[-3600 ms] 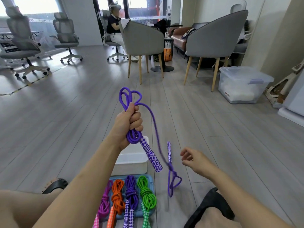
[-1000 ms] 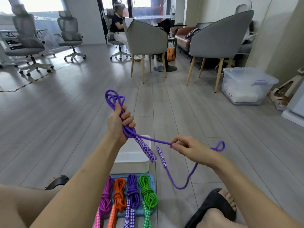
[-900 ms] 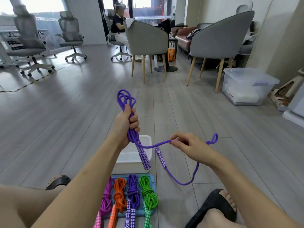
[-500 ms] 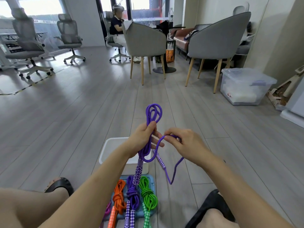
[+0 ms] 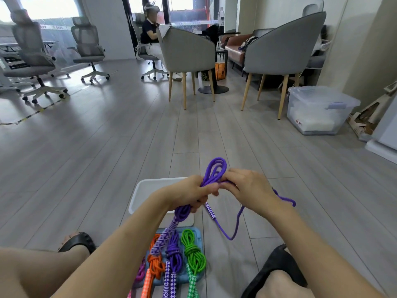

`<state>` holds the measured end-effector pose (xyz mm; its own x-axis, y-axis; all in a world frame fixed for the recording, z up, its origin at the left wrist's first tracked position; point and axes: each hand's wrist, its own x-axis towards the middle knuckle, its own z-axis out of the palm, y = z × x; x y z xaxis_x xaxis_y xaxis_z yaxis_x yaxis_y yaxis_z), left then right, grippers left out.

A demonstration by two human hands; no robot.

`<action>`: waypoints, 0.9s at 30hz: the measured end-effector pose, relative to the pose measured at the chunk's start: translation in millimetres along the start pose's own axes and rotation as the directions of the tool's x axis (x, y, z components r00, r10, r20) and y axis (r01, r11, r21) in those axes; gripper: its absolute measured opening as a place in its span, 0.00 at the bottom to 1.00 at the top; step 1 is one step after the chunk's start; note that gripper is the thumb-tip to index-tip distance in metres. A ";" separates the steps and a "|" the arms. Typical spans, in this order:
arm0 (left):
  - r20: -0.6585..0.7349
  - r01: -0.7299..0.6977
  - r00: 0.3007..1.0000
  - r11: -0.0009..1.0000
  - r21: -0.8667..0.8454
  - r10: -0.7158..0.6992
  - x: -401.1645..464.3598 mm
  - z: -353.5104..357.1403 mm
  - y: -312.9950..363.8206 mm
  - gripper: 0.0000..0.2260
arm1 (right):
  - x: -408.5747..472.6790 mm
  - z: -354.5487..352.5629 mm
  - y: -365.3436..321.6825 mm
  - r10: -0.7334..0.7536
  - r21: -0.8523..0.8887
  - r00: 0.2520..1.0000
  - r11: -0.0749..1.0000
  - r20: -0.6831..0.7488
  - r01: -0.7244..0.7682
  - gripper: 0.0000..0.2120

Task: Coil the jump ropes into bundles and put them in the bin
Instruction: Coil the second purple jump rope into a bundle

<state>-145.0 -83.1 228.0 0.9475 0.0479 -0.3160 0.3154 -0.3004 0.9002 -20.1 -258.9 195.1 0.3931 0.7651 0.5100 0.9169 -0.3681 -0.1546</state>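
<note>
Lying nearest the person's knees, a blue flat tray carries four finished bundles side by side: a magenta one half hidden by the forearm, an orange braided one, a purple one and a green one, each with chequered handles pointing toward the camera. Just beyond the tray sits the white rectangular plastic bin, partly covered by the arms. Above it the left hand is curled tight around the gathered loops of a purple braided jump rope, whose looped end stands up past the knuckles. One purple-and-white diamond-patterned handle hangs below the fist. The right hand pinches the loose strand against the bundle; the rest of that strand sags in a slack curve to the second handle. The cord looks light, soft and limp, so it should bend readily but spring apart if released; holding the loops at their middle seems the safest grip. Grey armchairs stand farther off.
</note>
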 end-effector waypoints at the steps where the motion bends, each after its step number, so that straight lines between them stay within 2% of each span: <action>1: 0.026 0.019 0.999 1.000 0.017 -0.019 -2.8 -4.2 -2.4 0.14 | -2.1 1.1 3.6 -0.004 -0.007 1.000 1.000 0.028 0.004 0.15; 3: 0.051 0.012 0.999 0.997 -0.071 -0.008 -7.6 -9.9 -4.7 0.12 | -5.6 4.5 12.2 0.040 0.006 0.999 0.999 0.029 -0.040 0.12; 6: -0.043 -0.093 0.996 0.941 -0.326 0.084 -9.0 -16.3 -2.2 0.14 | -13.5 14.6 27.7 0.156 0.015 0.987 0.988 0.030 -0.157 0.09; 9: -0.136 -0.225 0.974 0.861 -0.456 0.183 -11.4 -22.1 5.4 0.12 | -24.0 25.5 38.0 0.283 0.179 0.958 0.941 0.046 -0.286 0.03; 10: -0.161 -0.262 0.965 0.836 -0.482 0.209 -11.8 -22.9 8.0 0.11 | -26.2 28.0 38.2 0.340 0.262 0.940 0.904 0.037 -0.338 0.04; 12: -0.232 -0.322 0.945 0.786 -0.528 0.232 -11.0 -24.8 11.5 0.11 | -28.6 30.6 36.0 0.475 0.472 0.879 0.768 0.035 -0.433 0.08; 14: -0.322 -0.378 0.919 0.735 -0.563 0.226 -7.4 -29.2 11.4 0.11 | -27.5 29.1 30.3 0.588 0.707 0.803 0.525 0.102 -0.474 0.06; 16: -0.423 -0.429 0.886 0.687 -0.586 0.192 -3.0 -35.8 9.3 0.12 | -26.5 27.6 28.1 0.633 0.855 0.756 0.286 0.170 -0.432 0.01; 20: -0.612 -0.561 0.784 0.539 -0.628 0.103 0.9 -56.2 -0.3 0.13 | -32.5 29.9 38.7 0.665 0.905 0.723 0.168 0.188 -0.390 0.09; 23: -0.701 -0.658 0.708 0.437 -0.613 0.082 -3.8 -79.8 -8.4 0.13 | -45.8 33.9 61.7 0.738 0.896 0.632 0.085 0.237 -0.436 0.17; 25: -0.718 -0.675 0.690 0.432 -0.598 0.086 -6.5 -87.6 -10.9 0.12 | -54.4 39.8 73.2 0.778 0.867 0.556 0.030 0.292 -0.497 0.23; 27: -0.719 -0.672 0.689 0.458 -0.582 0.096 -7.7 -85.1 -7.9 0.12 | -59.3 47.0 76.2 0.788 0.805 0.522 0.057 0.328 -0.591 0.27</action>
<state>-150.3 -0.1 248.8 0.7198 0.6891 0.0838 -0.4617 0.3849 0.7992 29.7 -307.5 113.3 0.9500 0.2826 -0.1327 -0.1242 -0.0480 -0.9911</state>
